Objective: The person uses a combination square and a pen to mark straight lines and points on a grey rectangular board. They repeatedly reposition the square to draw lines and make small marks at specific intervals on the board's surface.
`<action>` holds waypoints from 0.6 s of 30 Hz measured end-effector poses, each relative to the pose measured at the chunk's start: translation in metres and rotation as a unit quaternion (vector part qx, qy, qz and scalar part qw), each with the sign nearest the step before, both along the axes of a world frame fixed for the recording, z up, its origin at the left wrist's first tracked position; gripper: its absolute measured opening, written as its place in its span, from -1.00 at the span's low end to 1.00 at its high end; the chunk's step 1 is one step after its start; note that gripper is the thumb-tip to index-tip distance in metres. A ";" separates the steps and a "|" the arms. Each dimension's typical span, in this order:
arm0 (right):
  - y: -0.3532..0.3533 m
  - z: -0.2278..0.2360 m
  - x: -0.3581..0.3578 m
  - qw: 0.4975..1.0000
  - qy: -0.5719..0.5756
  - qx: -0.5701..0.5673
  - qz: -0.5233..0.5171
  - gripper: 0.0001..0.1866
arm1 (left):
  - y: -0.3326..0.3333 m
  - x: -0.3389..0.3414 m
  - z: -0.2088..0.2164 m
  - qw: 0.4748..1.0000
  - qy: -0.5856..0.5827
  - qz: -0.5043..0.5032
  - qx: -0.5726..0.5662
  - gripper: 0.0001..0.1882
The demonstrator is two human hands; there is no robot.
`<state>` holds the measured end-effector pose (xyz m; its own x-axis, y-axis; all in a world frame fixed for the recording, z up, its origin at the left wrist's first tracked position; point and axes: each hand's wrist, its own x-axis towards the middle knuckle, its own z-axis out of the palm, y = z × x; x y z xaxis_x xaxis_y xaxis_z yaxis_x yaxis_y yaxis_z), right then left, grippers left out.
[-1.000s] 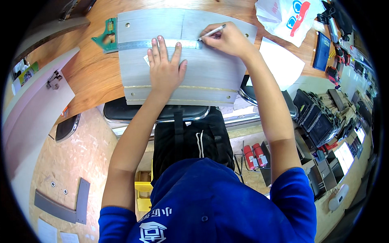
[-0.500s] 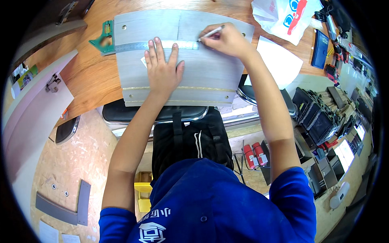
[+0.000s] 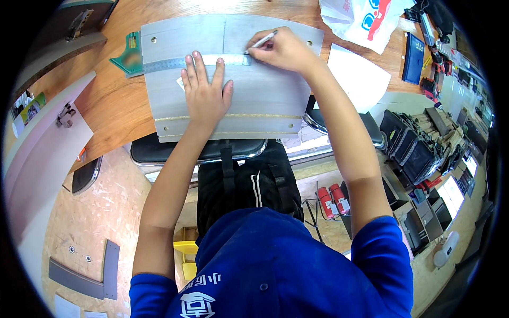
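A grey, slightly curved sheet panel (image 3: 254, 95) with corner holes lies on the wooden table. Across it runs a steel ruler (image 3: 164, 64), its left end joined to a green square head (image 3: 130, 53) just off the panel's left edge. My left hand (image 3: 204, 100) is laid flat with fingers spread, the fingertips reaching over the ruler. In my right hand (image 3: 283, 50) is a white pen (image 3: 263, 38), pinched between the fingers. The pen's tip is at the ruler's upper edge near its right end. A thin dark line runs up the panel from the ruler.
White paper (image 3: 358, 77) and a plastic bag (image 3: 363, 21) lie to the right on the table (image 3: 124, 108), beyond them a blue notebook (image 3: 413, 58). A black stool (image 3: 196, 151) stands under the near edge. Red fire extinguishers (image 3: 332, 201) and dark flat pieces (image 3: 77, 278) are below.
The whole view has shifted slightly. My pen tip has moved a little left along the ruler's edge, while my left hand stays in the same place on the panel.
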<state>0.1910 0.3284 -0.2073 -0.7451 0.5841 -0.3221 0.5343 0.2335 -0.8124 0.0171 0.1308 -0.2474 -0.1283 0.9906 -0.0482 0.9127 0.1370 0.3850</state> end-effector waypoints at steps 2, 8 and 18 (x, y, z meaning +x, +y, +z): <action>-0.001 -0.011 -0.013 1.000 0.027 0.001 0.012 -0.79 | 0.000 -0.001 0.000 1.000 0.003 0.001 0.002 -0.36; 0.000 -0.003 0.015 1.000 -0.008 -0.002 -0.008 -0.78 | -0.001 -0.002 0.002 1.000 0.009 0.000 -0.005 -0.36; -0.012 -0.004 0.023 0.997 0.015 0.000 -0.071 -0.80 | -0.001 -0.001 0.002 1.000 0.008 -0.001 0.006 -0.34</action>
<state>0.2135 0.3167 -0.2108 -0.6641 0.6846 -0.3005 0.5366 0.1566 -0.8291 0.0161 0.1299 -0.2458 -0.1269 0.9913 -0.0345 0.9189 0.1306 0.3723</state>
